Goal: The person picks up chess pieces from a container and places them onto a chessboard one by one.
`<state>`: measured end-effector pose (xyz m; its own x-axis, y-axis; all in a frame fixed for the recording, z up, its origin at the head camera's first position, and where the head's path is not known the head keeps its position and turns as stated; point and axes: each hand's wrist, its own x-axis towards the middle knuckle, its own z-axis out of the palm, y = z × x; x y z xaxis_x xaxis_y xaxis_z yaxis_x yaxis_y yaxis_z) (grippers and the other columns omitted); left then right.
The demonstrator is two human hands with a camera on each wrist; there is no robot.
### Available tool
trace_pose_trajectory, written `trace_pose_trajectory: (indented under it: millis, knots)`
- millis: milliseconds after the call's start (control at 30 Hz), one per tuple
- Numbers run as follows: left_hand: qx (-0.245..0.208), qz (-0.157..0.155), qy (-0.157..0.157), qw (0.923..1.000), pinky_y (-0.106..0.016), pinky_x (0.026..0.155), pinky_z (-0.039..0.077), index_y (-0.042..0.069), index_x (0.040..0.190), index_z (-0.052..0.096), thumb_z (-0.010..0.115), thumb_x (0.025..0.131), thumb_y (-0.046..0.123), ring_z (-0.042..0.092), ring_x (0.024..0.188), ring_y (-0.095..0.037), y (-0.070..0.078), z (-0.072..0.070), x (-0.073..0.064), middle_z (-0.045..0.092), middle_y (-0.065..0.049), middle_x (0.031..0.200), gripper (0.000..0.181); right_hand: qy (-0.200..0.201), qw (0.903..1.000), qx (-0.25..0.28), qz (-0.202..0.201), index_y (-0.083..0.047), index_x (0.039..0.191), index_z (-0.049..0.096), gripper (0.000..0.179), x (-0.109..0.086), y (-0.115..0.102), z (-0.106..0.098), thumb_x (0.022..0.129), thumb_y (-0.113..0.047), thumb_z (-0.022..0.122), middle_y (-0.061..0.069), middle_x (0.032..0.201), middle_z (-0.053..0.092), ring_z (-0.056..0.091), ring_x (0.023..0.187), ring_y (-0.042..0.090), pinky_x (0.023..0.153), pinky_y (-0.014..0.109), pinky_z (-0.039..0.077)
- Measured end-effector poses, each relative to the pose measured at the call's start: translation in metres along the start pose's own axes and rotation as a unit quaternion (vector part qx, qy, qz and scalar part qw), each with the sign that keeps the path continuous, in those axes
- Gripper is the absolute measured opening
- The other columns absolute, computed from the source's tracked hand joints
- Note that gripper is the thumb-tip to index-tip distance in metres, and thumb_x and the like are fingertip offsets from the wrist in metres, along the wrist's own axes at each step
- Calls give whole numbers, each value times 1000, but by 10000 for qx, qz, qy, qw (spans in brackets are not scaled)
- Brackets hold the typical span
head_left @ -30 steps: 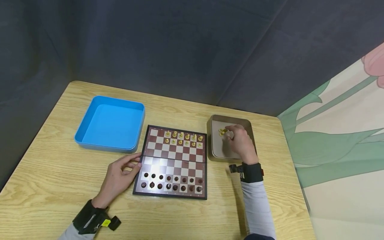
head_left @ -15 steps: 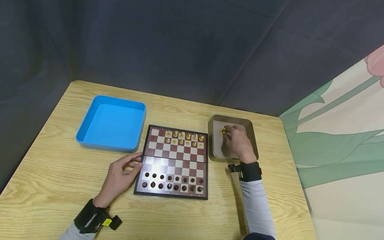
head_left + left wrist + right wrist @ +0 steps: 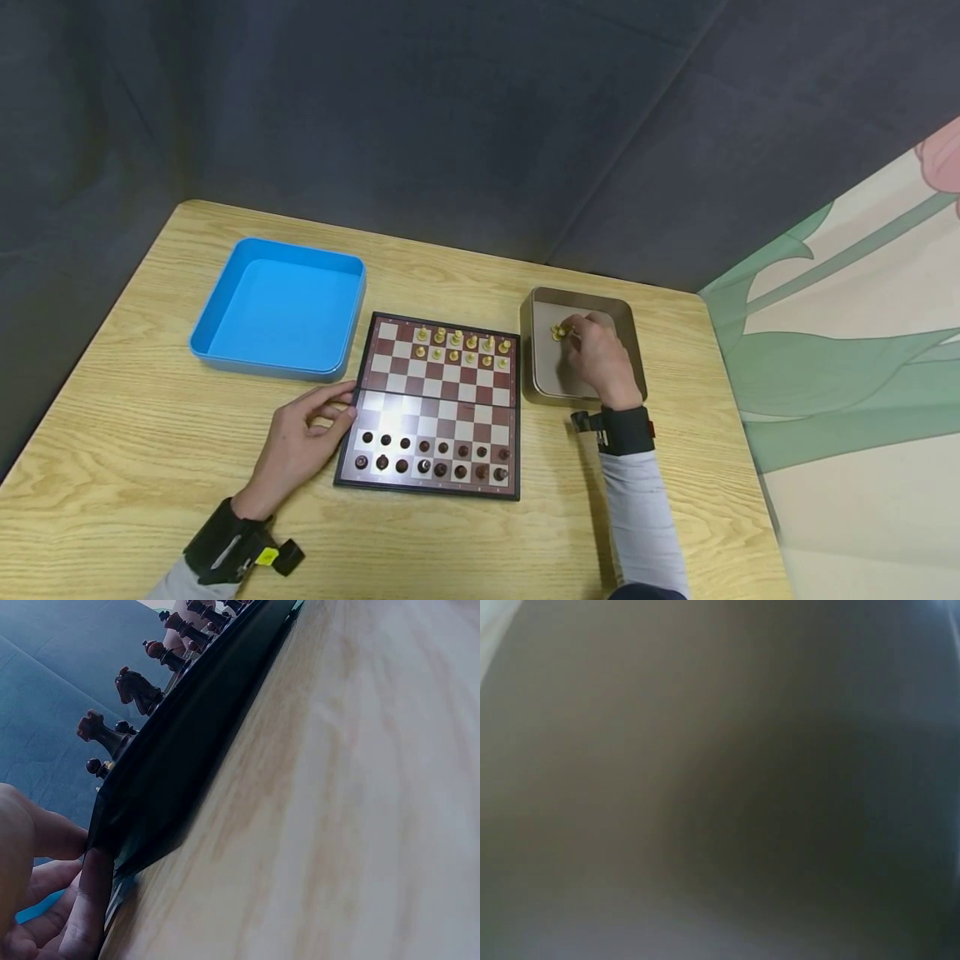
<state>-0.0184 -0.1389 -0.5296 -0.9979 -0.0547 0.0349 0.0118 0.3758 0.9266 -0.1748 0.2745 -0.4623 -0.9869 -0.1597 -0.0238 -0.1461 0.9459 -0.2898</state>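
Observation:
Brown-and-white chessboard (image 3: 427, 408) lies in the middle of the table. Yellow chess pieces (image 3: 453, 355) stand in two rows on its far side, dark chess pieces (image 3: 440, 469) in two rows on the near side. My left hand (image 3: 296, 442) rests its fingertips against the board's left edge; in the left wrist view, fingers (image 3: 88, 900) touch the black board side (image 3: 172, 765). Inside a metal tin (image 3: 527, 358), my right hand (image 3: 602, 358) pinches a small yellow chess piece, mostly hidden by the fingers. Other yellow pieces (image 3: 557, 332) lie beside the fingertips. The right wrist view is blurred.
A blue tray (image 3: 273, 367) stands at the left of the wooden table (image 3: 442, 550), beyond my left hand. The tin sits just right of the board. A dark curtain (image 3: 420, 142) hangs behind the table, and a patterned cloth (image 3: 847, 367) hangs at the right.
My right fingertips have closed on a yellow piece and drawn it slightly right, away from the small pile in the tin. My left hand stays at the board's edge.

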Motion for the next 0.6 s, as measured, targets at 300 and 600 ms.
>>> trace_pose_trajectory:
  millis: [300, 600]
  knots:
    - [40, -52, -23, 10000, -20, 70, 63, 6, 135, 69, 73, 96, 17, 72, 87, -8, 1, 1, -1, 75, -12, 120, 41, 350, 9993, -19, -90, -2, 116, 73, 22, 1, 2, 2, 95, -2, 66, 18, 114, 66, 67, 84, 36, 56, 50, 57]
    - [-42, 32, -9, 10000, -20, 69, 63, 6, 134, 70, 73, 96, 16, 72, 86, -7, -1, 0, 0, 75, -13, 118, 40, 642, 9979, -38, -100, 0, 108, 75, 18, 7, 2, 4, 90, -2, 72, 16, 106, 70, 69, 88, 38, 60, 54, 60]
